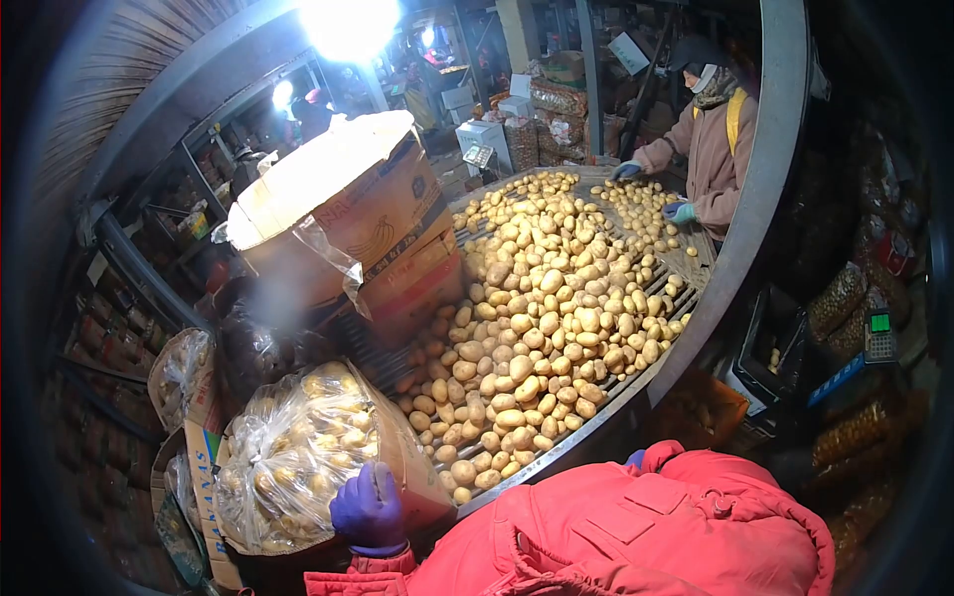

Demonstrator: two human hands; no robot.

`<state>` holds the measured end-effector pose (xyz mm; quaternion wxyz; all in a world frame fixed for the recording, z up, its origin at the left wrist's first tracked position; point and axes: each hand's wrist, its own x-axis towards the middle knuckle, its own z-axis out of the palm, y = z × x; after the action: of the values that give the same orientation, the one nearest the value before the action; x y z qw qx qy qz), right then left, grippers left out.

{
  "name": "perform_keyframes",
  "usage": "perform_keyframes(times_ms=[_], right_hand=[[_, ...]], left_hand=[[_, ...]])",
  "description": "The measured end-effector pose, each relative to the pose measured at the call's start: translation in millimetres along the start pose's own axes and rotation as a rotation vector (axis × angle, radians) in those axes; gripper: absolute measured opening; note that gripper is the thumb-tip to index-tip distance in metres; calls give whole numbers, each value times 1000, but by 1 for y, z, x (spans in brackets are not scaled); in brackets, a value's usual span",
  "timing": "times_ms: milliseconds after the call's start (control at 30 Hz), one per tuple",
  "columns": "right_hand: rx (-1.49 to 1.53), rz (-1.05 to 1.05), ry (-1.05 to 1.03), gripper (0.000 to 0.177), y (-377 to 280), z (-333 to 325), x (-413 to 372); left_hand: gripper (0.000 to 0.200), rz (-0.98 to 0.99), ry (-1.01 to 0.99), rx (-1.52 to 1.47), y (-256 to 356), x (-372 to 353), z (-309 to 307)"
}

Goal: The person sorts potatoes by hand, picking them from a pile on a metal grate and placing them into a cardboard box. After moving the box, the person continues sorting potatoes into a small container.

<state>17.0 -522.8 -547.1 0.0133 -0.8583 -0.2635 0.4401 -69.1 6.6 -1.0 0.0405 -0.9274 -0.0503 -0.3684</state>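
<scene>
My left hand point(369, 509), in a purple glove, is at the near edge of a cardboard box point(405, 467). Its fingers are curled; whether they grip the box edge or the plastic is hidden. Inside that box, a clear plastic bag point(283, 487) full of potatoes bulges up over the rim. Of my right hand point(636, 458) only a scrap of purple glove shows past the red jacket, near the metal rim of the sorting table, and its fingers are hidden. A large heap of loose potatoes point(537, 328) covers the slatted table in front of me.
Stacked banana cartons point(368, 233) stand at the table's left side. Across the table, a co-worker point(711, 149) in a brown jacket reaches gloved hands among the potatoes. A curved metal rim point(730, 258) borders the right side. A scale display point(880, 336) and filled sacks point(837, 298) stand further right.
</scene>
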Motion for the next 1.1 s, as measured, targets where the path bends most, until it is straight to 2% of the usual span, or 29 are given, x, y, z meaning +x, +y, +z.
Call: perform_keyframes(times_ms=[1100], right_hand=[[53,10,-5,26,2,1,2]], left_hand=[[18,7,9,12,0,0,-1]])
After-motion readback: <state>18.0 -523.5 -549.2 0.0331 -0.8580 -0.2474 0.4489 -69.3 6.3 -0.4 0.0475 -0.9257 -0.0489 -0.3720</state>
